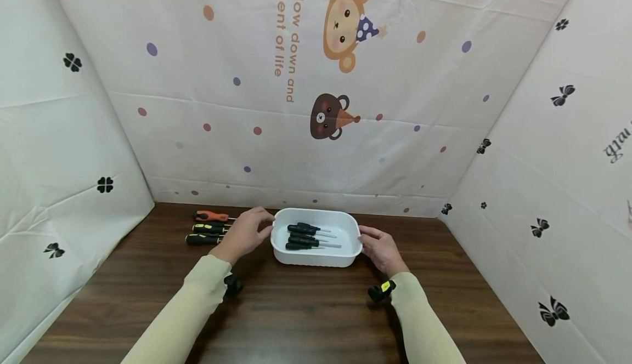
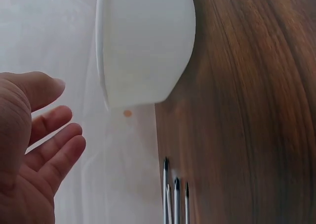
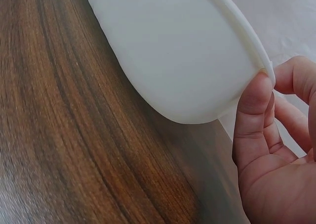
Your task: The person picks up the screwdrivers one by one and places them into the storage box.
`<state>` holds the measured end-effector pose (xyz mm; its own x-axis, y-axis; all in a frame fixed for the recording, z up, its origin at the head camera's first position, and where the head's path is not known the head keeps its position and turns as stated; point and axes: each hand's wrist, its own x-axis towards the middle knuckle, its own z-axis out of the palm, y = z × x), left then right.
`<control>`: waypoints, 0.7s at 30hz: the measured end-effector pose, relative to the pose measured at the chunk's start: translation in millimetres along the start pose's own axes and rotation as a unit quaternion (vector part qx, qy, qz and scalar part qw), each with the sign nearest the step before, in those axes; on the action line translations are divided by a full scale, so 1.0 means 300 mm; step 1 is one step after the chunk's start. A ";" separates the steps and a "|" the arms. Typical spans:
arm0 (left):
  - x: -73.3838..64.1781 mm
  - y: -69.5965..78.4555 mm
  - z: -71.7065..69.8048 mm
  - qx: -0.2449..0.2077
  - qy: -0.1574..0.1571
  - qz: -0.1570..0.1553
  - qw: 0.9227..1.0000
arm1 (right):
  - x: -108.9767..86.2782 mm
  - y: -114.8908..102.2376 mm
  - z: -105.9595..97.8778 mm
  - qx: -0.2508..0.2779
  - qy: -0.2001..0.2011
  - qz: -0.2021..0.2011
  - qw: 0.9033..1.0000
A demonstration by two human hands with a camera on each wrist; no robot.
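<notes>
A white plastic tub [image 1: 316,260] stands on the table with several small black-handled screwdrivers [image 1: 302,239] lying inside it. At its right end my right hand [image 1: 379,250] pinches the rim between thumb and fingers, as the right wrist view shows close up on the tub [image 3: 168,56]. My left hand [image 1: 245,234] is by the left end. In the left wrist view, the fingers [image 2: 66,155] are relaxed and apart from the tub [image 2: 148,46], with nothing held. The screwdrivers inside are hidden from both wrist views.
Left of the tub lie larger screwdrivers: one with an orange handle [image 1: 211,216] and two with black and yellow handles [image 1: 203,239]. Their shafts [image 2: 177,199] point toward the tub, partly behind my left hand. A patterned cloth wall [image 1: 276,150] rises behind the brown wooden table [image 1: 296,309].
</notes>
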<state>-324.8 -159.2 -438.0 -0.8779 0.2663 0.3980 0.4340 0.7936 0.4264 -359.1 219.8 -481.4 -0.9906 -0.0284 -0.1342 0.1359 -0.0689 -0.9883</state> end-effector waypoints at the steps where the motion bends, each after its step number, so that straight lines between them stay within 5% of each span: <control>1: -0.007 -0.007 -0.006 -0.003 0.000 -0.003 1.000 | 0.000 0.000 0.000 0.001 0.000 0.001 1.000; 21: -0.102 -0.141 -0.086 0.049 0.014 -0.011 0.999 | 0.001 0.001 -0.002 -0.007 0.001 -0.001 1.000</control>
<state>-311.0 -215.1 -447.3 -0.8805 0.2329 0.4128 0.3911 0.8490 0.3553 -359.3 220.4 -481.8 -0.9908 -0.0254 -0.1328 0.1340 -0.0548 -0.9895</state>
